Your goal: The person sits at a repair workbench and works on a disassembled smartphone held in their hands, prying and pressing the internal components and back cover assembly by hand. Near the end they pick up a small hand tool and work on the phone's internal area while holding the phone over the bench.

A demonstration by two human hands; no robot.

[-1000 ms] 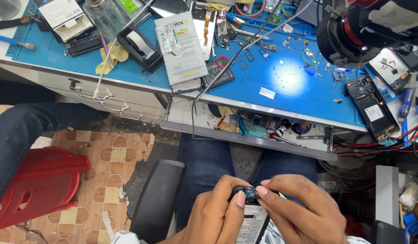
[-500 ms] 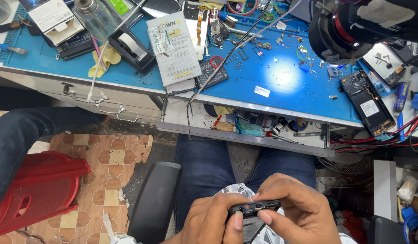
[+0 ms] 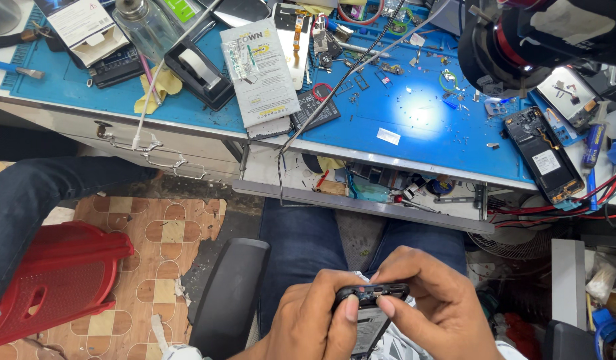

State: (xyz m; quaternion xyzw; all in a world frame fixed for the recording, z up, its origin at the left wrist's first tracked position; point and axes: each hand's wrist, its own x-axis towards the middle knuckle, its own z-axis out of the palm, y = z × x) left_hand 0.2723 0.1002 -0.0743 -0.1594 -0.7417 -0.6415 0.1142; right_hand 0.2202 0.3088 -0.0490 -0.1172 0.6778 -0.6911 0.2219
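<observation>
Over my lap, both hands grip a small black phone part [image 3: 371,293], a narrow dark frame piece with tiny metal bits along its top edge. My left hand [image 3: 308,320] clamps its left end with the thumb on top. My right hand [image 3: 431,303] pinches its right end between thumb and fingers. Below the part a dark flat piece [image 3: 368,330] and some crumpled white material [image 3: 395,347] show between my hands. My legs in blue jeans [image 3: 301,240] are beneath.
A blue work mat [image 3: 415,120] covers the bench above, strewn with small screws and parts. An opened phone [image 3: 545,163] lies at right, a tape dispenser [image 3: 201,70] and a printed packet [image 3: 261,73] at left. An open drawer [image 3: 361,193] juts out. A red plastic stool [image 3: 55,280] stands at left beside another person's leg [image 3: 35,200].
My hands have shifted slightly up and the part now lies more level between the thumbs. The view has tilted a little; the bench items are unchanged.
</observation>
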